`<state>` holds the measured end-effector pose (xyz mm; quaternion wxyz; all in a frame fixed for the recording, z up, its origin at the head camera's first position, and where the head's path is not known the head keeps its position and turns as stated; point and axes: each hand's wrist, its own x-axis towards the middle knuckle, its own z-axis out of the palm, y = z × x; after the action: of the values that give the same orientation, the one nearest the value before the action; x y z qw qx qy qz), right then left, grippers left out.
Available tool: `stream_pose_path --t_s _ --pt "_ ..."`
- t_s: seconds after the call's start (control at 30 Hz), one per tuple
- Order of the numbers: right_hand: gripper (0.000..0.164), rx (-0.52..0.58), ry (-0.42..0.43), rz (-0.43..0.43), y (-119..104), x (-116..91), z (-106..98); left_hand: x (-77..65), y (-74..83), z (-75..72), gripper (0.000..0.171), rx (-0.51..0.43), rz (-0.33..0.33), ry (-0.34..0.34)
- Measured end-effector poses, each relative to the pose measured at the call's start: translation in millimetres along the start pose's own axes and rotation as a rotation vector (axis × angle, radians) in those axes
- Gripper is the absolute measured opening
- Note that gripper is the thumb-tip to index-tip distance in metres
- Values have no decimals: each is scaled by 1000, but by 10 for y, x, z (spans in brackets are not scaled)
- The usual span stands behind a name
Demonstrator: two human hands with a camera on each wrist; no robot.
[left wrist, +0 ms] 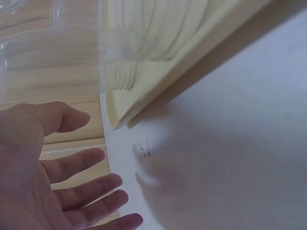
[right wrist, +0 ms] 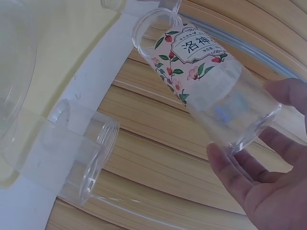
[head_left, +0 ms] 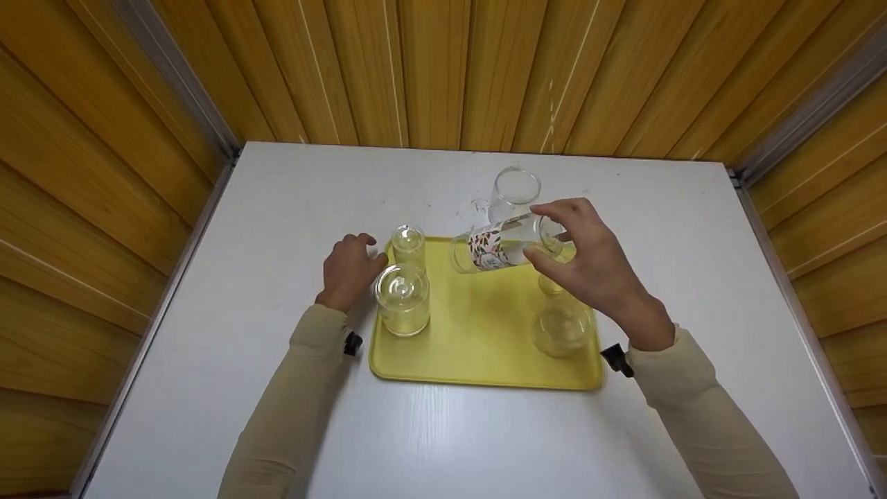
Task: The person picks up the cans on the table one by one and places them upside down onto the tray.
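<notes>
My right hand [head_left: 599, 267] holds a clear jar [head_left: 516, 239] by its base end, thumb and fingers around it. The jar lies tilted nearly on its side above the yellow tray [head_left: 478, 346], its rim toward the left. A pink floral label [right wrist: 192, 62] with printed characters wraps around its rim half, and the inside looks clear. Beside the tray's left edge is my left hand [head_left: 346, 270], its fingers [left wrist: 91, 187] spread loosely and holding nothing. Close to that hand on the tray stand a small clear jar [head_left: 409, 242] and a wider one [head_left: 404, 308].
A wide clear vessel [head_left: 563, 333] stands on the tray's right side; a smaller clear jar [head_left: 549, 284] behind it is partly hidden by my right hand. Beyond the tray, another clear jar [head_left: 514, 190] stands on the white table [head_left: 443, 443]. Wood-patterned walls [head_left: 443, 76] enclose it.
</notes>
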<state>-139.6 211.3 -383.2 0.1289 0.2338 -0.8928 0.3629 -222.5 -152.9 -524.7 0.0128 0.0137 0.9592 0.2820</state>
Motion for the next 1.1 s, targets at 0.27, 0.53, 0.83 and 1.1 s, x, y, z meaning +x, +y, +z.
stream_pose_path --t_s 0.27,0.53,0.83,1.1 --pt "56 -106 -69 -48 -95 58 -2 -1 40 8 42 39 6 -38" --pt "53 -153 -122 -78 -154 60 32 31 26 58 43 79 6 -65" --pt "51 -203 -173 -112 -181 52 78 22 21 82 48 128 67 -72" --pt "50 -265 -250 -128 -216 41 137 -9 43 85 47 183 111 -98"
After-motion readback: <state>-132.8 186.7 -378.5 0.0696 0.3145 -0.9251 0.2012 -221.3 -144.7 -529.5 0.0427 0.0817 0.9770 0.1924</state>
